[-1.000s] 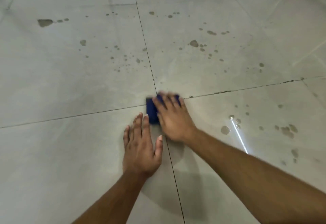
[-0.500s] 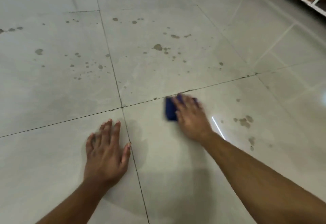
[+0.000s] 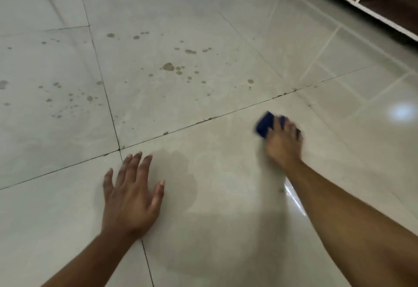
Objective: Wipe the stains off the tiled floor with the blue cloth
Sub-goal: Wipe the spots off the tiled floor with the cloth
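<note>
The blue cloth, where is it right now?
The blue cloth lies on the floor under the right hand, right of centre, just below the dirty grout line.

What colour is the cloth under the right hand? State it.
Dark blue cloth, seen in the head view.

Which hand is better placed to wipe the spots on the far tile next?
Right hand: it already presses the cloth on the floor. The left hand lies flat on the tile, bracing, with no cloth.
</note>
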